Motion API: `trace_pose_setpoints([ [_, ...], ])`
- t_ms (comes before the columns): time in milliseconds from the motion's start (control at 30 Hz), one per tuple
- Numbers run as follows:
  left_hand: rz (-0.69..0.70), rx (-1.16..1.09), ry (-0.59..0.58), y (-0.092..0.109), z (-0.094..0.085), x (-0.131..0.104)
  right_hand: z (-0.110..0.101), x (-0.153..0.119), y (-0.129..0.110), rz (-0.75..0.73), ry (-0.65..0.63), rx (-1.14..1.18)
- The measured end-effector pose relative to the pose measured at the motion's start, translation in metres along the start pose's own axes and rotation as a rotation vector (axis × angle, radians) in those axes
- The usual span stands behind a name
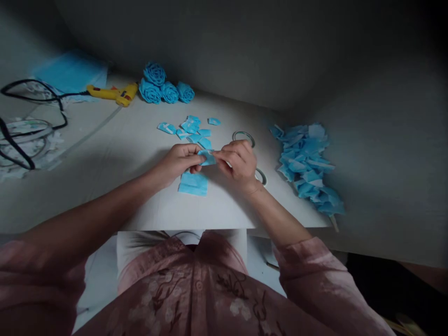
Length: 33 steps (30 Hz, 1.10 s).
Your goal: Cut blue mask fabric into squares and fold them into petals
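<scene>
Blue piece (209,159), one: held above the tabletop (157,212), between its front and back edges. Left hand (184,158): grip clamped on the left end, apparently to steady it. Right hand (240,161): fingertips at the right end; whether pinching or merely touching, one cannot make out. Blue sheet (194,185): flat, towards the front edge. Cut pieces (191,124): loose beyond the hands, seemingly for easy reach. Glue gun (124,96): near the back edge, leftward, presumably out of the hands' way.
</scene>
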<state>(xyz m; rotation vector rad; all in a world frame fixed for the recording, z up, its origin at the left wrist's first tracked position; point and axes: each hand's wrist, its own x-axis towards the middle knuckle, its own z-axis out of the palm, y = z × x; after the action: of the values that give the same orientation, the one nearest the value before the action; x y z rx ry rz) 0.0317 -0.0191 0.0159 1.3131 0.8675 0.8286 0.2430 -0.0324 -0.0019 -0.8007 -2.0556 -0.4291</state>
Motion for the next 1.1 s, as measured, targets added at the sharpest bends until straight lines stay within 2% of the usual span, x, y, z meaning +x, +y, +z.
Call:
trace_pose_setpoints([
  [200, -0.012, 0.008, -0.013, 0.002, 0.001, -0.001, 0.002, -0.01, 0.0, 0.112, -0.068, 0.072],
  [567, -0.024, -0.065, -0.026, -0.004, -0.002, 0.002, 0.002, -0.008, -0.001, 0.039, -0.027, 0.07],
  [700, -0.038, -0.076, -0.022, -0.003, -0.002, 0.002, 0.002, -0.008, -0.001, 0.083, -0.096, 0.08],
  [867, -0.031, -0.089, -0.009, -0.003, -0.002, 0.002, 0.001, -0.006, -0.002, 0.017, -0.101, 0.068],
  [967, -0.041, -0.091, 0.01, -0.002, -0.002, 0.002, -0.001, -0.004, -0.003, 0.003, -0.166, 0.133],
  [1100, -0.049, -0.043, 0.033, 0.0, -0.003, 0.003, -0.006, -0.001, -0.005, 0.143, -0.209, 0.278],
])
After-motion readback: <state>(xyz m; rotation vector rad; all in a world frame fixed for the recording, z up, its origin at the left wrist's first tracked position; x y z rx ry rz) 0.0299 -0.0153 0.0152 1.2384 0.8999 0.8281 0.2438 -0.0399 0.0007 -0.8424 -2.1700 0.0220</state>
